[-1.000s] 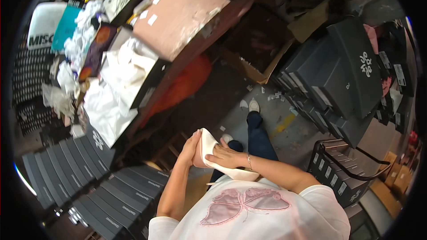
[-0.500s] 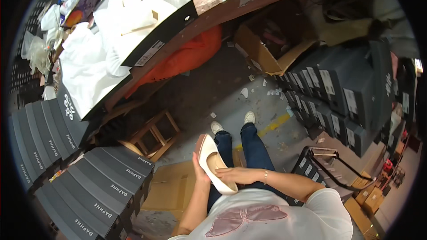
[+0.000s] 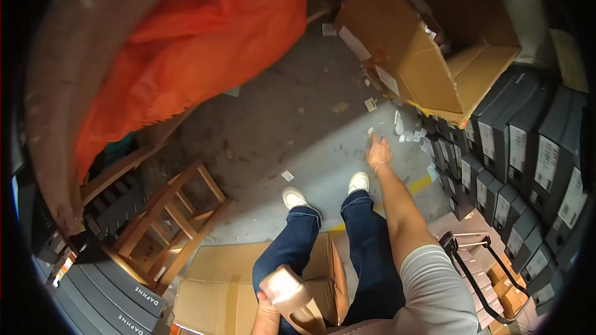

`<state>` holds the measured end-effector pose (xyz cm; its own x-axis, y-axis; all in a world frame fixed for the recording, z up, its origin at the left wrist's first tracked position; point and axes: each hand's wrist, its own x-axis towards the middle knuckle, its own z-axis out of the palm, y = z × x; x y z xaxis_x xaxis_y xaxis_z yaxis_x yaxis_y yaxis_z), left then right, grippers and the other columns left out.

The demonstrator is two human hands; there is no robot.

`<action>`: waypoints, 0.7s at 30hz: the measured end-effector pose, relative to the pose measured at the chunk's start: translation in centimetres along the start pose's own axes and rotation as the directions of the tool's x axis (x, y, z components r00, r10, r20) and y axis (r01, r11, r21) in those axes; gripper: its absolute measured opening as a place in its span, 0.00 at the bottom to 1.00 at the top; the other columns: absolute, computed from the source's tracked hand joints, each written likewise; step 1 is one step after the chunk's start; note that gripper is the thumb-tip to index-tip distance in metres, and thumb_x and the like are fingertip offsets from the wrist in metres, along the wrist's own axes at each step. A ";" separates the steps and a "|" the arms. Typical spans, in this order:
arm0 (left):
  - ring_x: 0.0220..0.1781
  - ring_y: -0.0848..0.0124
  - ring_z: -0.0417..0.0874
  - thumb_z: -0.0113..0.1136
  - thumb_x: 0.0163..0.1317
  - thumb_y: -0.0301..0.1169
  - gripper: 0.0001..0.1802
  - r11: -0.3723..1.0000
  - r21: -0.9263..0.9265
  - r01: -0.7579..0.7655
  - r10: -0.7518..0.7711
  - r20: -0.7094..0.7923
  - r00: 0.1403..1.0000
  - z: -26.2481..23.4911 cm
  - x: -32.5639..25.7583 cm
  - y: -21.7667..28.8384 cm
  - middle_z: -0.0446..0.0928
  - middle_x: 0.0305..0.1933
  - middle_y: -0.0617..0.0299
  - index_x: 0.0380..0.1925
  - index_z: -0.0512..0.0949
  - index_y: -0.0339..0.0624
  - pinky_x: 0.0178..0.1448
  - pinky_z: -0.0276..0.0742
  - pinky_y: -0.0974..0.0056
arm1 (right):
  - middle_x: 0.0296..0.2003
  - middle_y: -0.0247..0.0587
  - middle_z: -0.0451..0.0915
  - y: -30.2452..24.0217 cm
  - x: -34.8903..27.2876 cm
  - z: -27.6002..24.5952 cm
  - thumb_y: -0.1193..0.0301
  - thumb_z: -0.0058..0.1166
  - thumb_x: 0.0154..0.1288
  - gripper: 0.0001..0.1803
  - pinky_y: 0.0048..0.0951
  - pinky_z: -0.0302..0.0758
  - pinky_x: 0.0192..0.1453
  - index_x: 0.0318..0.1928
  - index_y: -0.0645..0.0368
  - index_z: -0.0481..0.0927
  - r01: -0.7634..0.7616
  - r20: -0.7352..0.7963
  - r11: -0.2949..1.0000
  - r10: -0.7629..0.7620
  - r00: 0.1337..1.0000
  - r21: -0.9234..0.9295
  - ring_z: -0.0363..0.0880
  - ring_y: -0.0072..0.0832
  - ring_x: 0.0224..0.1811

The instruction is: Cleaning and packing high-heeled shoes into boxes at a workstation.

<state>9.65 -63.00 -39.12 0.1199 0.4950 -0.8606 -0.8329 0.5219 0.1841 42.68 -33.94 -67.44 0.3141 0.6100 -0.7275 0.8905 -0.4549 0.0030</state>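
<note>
My left hand (image 3: 267, 311), low in the picture, grips a cream pump shoe (image 3: 290, 293) with a brownish sole. The shoe is seen partly from its sole end and is cut by the lower edge. My right hand (image 3: 380, 152) is stretched forward and down over the floor, fingers extended and apart. Just past its fingertips shows a small white paper scrap (image 3: 370, 131); whether it is touched or loose, I cannot tell.
Paper scraps (image 3: 398, 123) litter the grey floor. An open cardboard carton (image 3: 403, 43) stands far right above stacked dark shoeboxes (image 3: 518, 149). At left are an orange cloth (image 3: 211, 43), a wooden stool (image 3: 177, 217) and more shoeboxes (image 3: 115, 288). Flattened cardboard (image 3: 211, 294) lies beside my legs; a trolley handle (image 3: 487, 279) is at right.
My right hand has left the shoe's inside and reached forward over the floor. The shoe, in my left hand, has moved lower and turned. The view has tilted down, away from the worktable top.
</note>
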 end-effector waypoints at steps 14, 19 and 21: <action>0.65 0.56 0.71 0.72 0.36 0.63 0.60 0.934 0.166 0.316 -0.256 -0.302 0.918 9.1 2.3 2.4 0.70 0.63 0.50 0.65 0.62 0.38 0.69 0.64 0.46 | 0.62 0.62 0.64 16.3 18.5 4.2 0.61 0.60 0.53 0.27 0.40 0.63 0.66 0.53 0.58 0.76 0.013 -0.152 0.929 0.047 0.987 0.369 0.59 0.50 0.68; 0.65 0.55 0.71 0.71 0.38 0.63 0.59 0.939 0.148 0.311 -0.271 -0.237 0.933 9.4 2.0 1.8 0.69 0.64 0.49 0.65 0.62 0.38 0.69 0.64 0.46 | 0.38 0.55 0.79 10.5 11.1 4.8 0.67 0.60 0.53 0.13 0.43 0.74 0.50 0.38 0.59 0.79 -0.102 -0.158 0.918 0.174 0.972 0.383 0.77 0.50 0.45; 0.63 0.56 0.72 0.73 0.41 0.54 0.54 0.950 0.000 0.312 -0.305 -0.210 0.929 9.1 1.3 0.8 0.70 0.63 0.49 0.65 0.62 0.37 0.68 0.66 0.48 | 0.30 0.50 0.79 12.9 5.8 10.2 0.75 0.58 0.49 0.06 0.37 0.75 0.46 0.31 0.56 0.78 0.272 -0.222 0.876 -0.196 0.955 0.397 0.79 0.48 0.37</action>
<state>14.02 -55.61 -35.81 0.2523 0.1550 -0.9551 -0.7537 0.6505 -0.0936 52.66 -42.92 -78.58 0.1988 0.8159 -0.5429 0.7351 -0.4905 -0.4680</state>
